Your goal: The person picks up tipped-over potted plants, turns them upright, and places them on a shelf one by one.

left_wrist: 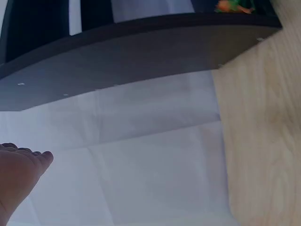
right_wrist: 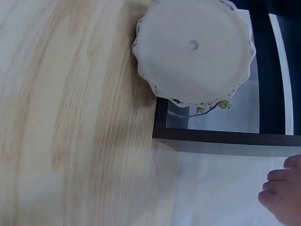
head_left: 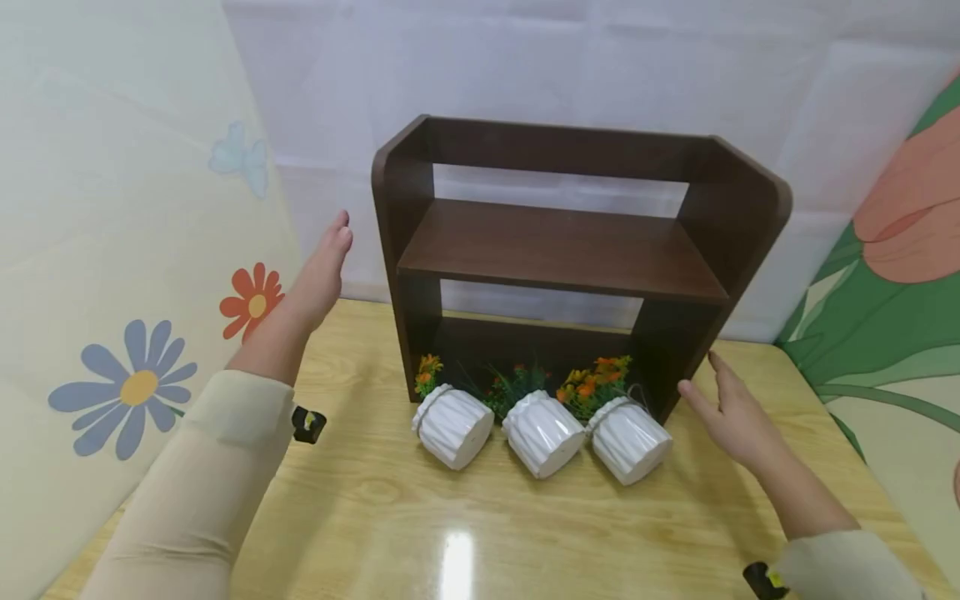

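Observation:
A dark brown two-tier shelf (head_left: 555, 250) stands on the wooden table against the white backdrop. Three white fluted flowerpots lie tipped along its front, bases toward me: the left pot (head_left: 454, 427), the middle pot (head_left: 544, 433) and the right pot (head_left: 630, 439). Their orange and yellow flowers (head_left: 596, 385) and green leaves point into the lower tier. To the left of the shelf, my left hand (head_left: 318, 275) is raised with fingers straight, holding nothing. My right hand (head_left: 738, 417) is beside the shelf's lower right side, thumb and fingers extended, also holding nothing.
Light wooden tabletop (head_left: 390, 517) spreads in front of the pots. A painted panel with flowers (head_left: 138, 387) borders the left side, and another with a large tulip (head_left: 915, 217) borders the right. White cloth (head_left: 600, 67) hangs behind the shelf.

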Demonstrator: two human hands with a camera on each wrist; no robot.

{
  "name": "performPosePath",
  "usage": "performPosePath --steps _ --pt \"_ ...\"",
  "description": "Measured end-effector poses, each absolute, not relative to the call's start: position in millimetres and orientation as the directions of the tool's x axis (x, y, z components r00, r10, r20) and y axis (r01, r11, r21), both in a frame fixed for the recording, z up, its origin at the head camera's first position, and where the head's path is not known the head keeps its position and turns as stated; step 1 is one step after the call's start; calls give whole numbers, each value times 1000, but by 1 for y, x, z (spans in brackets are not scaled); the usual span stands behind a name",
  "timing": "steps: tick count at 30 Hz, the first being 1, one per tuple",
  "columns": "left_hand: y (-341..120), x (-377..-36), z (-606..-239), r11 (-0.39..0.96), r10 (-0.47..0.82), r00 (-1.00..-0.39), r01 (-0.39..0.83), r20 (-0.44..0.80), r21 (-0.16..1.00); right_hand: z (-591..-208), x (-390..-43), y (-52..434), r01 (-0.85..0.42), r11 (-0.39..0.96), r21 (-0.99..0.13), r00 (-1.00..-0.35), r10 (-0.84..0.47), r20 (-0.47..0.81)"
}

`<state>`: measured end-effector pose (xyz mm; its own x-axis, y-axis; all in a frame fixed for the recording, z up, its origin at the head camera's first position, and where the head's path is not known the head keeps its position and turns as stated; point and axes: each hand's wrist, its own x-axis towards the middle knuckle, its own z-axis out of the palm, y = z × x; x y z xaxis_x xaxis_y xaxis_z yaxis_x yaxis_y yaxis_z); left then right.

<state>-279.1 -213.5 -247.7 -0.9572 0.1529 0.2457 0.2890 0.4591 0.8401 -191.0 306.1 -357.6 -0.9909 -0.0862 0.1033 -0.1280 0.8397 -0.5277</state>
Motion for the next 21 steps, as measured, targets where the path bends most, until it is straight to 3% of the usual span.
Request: performPosePath --steps 10,21 --pt "-183 -289 -207 240 174 -930 359 324 902 -363 -181 302 -106 828 -551 -994 -70 86" --pt "-154 -300 -173 193 132 -932 358 337 914 -373 -164 295 -114 820 -561 -992 -69 101"
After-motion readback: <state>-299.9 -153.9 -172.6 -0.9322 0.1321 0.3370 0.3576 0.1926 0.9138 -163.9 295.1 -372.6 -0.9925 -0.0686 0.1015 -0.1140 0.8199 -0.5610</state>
